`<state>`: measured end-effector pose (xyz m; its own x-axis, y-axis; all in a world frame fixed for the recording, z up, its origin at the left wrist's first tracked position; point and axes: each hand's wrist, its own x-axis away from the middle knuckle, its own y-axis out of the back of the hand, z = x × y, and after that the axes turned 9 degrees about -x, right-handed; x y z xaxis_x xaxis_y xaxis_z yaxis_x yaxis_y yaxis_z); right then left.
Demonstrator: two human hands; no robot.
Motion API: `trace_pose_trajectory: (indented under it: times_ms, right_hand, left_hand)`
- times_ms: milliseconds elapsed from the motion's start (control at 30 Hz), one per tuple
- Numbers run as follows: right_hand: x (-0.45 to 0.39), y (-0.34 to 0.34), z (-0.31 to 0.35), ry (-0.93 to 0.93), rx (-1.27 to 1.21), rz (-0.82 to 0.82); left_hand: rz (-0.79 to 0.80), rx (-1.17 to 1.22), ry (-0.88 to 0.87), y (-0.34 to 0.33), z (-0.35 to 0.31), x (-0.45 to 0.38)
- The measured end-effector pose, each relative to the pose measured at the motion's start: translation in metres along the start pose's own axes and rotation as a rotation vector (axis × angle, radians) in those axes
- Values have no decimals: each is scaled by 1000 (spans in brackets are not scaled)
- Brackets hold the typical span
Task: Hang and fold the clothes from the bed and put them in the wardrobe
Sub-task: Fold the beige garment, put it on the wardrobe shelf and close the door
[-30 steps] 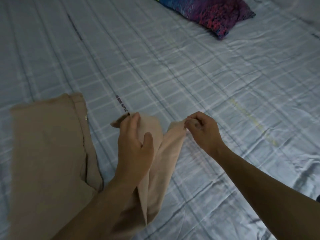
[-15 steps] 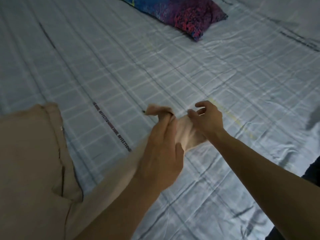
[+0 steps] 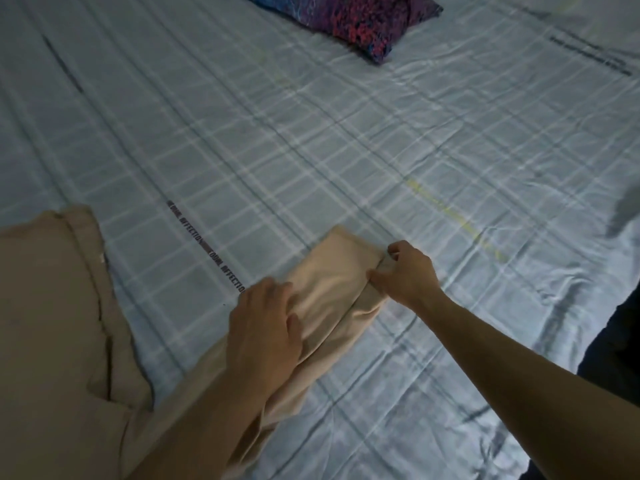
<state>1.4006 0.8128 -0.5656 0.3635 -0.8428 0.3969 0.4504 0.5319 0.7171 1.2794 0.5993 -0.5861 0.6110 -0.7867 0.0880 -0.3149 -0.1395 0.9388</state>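
Trousers [image 3: 52,323] flat on bed [image 3: 346,150], mid-fold — left hand [image 3: 265,327] presses leg [image 3: 332,285] with fingers loosely spread, right hand [image 3: 403,271] pinches hem; next, probably smooth, align edges, fold over.

One beige garment [image 3: 52,323], lower left to centre. One patterned pillow [image 3: 360,19], top centre. One checked bedsheet [image 3: 311,133]. Two hands: left hand [image 3: 266,323], right hand [image 3: 408,271].

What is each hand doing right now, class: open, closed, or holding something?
Left hand: open, fingers flat, pressing the beige garment onto the bed sheet.
Right hand: closed, pinching the garment's far edge.
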Motion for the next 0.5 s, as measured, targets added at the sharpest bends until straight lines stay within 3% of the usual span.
trace_pose_trajectory:
  times_ms: [100,267,500]
  right_hand:
    - [-5,7,2,-115,-174,78]
    - [1,16,-14,-15,-255,264]
    - [-2,18,-28,41,-272,226]
  left_hand:
    - [58,20,95,0,10,-9]
    - [116,-15,82,3,-1,-26]
    - [313,190,189,11,-15,-79]
